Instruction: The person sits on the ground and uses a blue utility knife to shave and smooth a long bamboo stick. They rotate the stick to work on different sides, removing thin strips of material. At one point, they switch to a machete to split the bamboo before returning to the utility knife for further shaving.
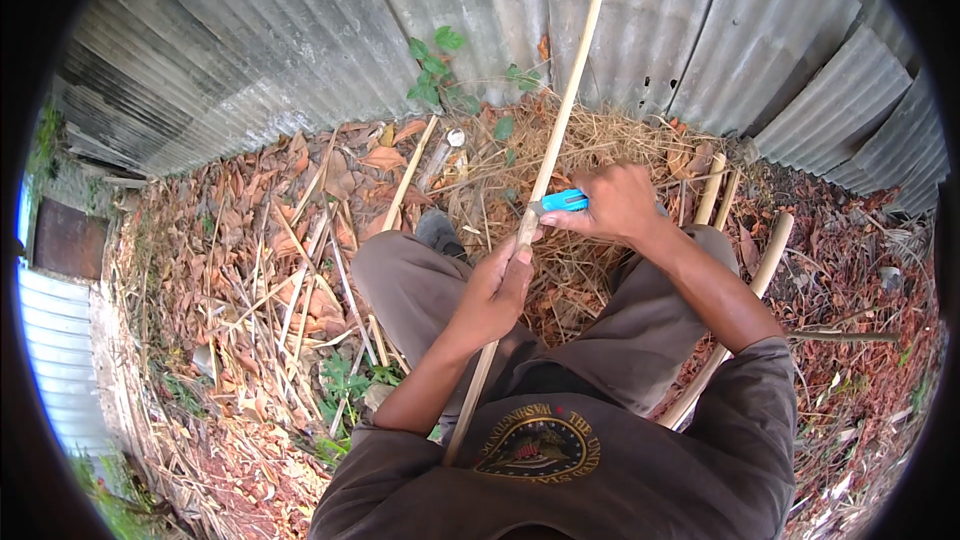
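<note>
A long pale wooden stick [566, 112] slants up from my lap toward the metal fence, its lower end resting against my shirt. My left hand [497, 290] is closed around the stick near its middle. In my right hand [614, 203] is a utility knife with a bright blue handle [566, 200], gripped just above the left hand. Its blade end meets the stick there; the edge itself is too small to make out clearly.
A corrugated metal fence [630, 20] runs across the far side. Dry leaves [385, 158] and thin cut strips [300, 285] litter the ground at left. Thicker pale poles [770, 252] lie at right, beside my leg. A green plant [430, 75] grows by the fence.
</note>
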`<state>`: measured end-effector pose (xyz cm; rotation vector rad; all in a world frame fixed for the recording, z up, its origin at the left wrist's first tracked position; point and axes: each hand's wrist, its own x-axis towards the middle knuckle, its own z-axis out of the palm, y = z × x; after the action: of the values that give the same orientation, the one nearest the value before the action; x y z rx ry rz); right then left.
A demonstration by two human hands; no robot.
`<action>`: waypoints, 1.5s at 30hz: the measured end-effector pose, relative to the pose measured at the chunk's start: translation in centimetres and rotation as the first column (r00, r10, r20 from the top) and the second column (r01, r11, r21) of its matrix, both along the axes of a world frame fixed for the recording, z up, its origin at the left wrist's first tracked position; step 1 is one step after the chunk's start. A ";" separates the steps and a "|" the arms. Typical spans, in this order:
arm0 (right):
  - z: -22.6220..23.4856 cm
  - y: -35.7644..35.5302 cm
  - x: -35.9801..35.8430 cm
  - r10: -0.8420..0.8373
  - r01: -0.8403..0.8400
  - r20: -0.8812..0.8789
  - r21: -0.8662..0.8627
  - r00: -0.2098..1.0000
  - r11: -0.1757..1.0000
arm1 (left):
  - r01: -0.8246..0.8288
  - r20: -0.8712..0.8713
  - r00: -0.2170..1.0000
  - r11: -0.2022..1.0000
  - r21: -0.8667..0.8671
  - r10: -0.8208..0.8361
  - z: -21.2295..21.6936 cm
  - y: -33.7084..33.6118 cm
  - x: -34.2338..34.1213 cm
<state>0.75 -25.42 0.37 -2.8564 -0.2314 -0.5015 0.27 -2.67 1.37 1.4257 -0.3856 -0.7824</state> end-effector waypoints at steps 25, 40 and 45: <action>0.7 -6.0 5.7 -0.363 0.354 0.150 0.083 0.919 0.931 | 0.041 0.404 0.906 0.976 0.216 -0.127 1.7 3.9 -2.6; -1.4 -19.1 5.3 -0.829 0.825 -0.091 0.206 0.551 0.526 | 0.215 0.258 0.923 0.940 0.265 -0.284 0.4 8.4 -9.0; -2.1 -15.9 2.1 -0.753 0.802 -0.276 0.188 0.597 0.567 | 0.076 0.153 0.982 0.969 0.233 -0.114 -1.3 10.3 -8.5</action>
<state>2.86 -41.30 -1.74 -2.5218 1.1192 -0.3773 -8.21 7.60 0.10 1.7029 -0.5081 -0.8075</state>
